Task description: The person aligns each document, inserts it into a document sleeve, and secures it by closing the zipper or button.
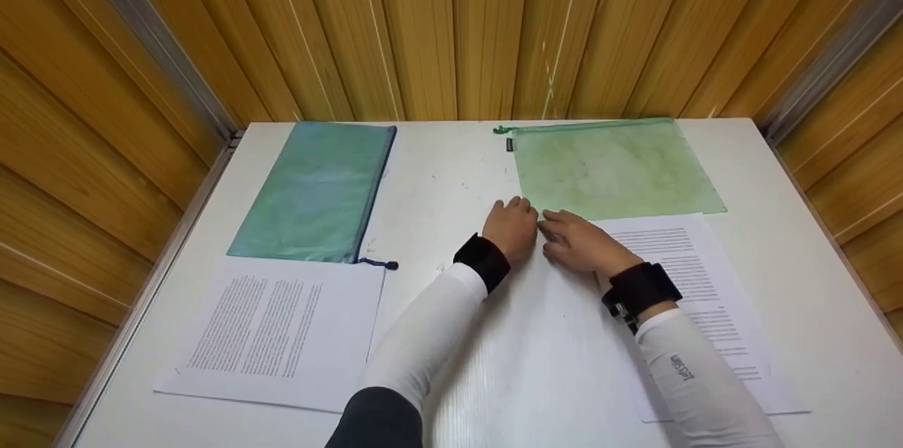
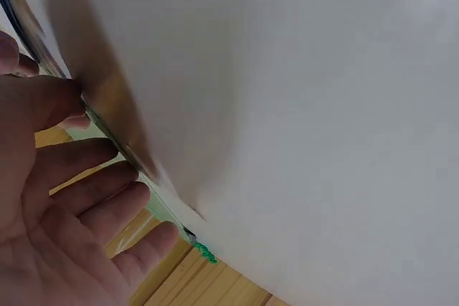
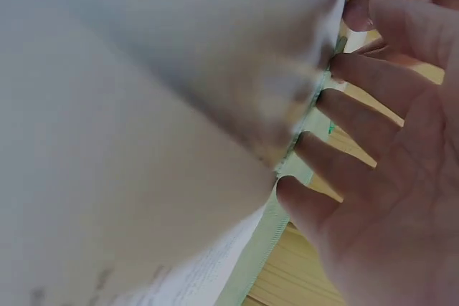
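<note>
My left hand and right hand meet almost side by side near the middle of the white table. They are just below the near-left corner of a light green zip pouch. Printed sheets lie under that pouch's near edge, partly hidden by my right forearm. In the left wrist view, the left fingers are extended, their tips at the surface. Likewise, the right fingers reach out straight and apart in the right wrist view. A pale glossy area between my forearms may be a clear sheet; I cannot tell.
At the left lies a blue-green zip pouch with a dark blue zip edge and pull. Printed paper lies just in front of it. Wood-patterned walls rise behind the table and at both sides.
</note>
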Action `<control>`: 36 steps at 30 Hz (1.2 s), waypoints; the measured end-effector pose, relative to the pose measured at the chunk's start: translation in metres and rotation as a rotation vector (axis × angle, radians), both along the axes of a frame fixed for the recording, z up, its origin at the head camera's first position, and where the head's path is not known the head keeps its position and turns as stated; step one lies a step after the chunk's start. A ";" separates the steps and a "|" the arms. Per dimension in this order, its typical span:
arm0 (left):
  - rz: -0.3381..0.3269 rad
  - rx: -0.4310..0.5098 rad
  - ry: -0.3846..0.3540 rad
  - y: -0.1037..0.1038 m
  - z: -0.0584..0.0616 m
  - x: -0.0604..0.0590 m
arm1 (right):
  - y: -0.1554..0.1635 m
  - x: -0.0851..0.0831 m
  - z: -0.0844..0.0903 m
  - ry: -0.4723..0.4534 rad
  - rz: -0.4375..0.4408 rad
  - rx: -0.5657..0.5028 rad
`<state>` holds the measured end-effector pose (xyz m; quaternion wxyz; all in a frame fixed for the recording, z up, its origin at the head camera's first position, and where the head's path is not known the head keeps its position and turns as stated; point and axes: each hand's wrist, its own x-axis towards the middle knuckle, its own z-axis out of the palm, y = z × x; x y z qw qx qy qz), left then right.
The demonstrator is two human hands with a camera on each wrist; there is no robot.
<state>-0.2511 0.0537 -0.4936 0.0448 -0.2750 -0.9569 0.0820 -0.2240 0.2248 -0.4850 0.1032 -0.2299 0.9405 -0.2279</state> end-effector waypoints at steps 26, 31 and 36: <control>-0.099 0.036 0.281 0.009 -0.013 -0.020 | 0.017 -0.005 -0.008 0.017 -0.088 -0.017; -0.071 0.082 0.337 0.007 -0.010 -0.023 | 0.016 -0.009 -0.006 0.000 -0.095 -0.022; -0.075 0.148 0.372 0.006 -0.003 -0.021 | 0.019 -0.015 -0.006 -0.009 -0.123 -0.025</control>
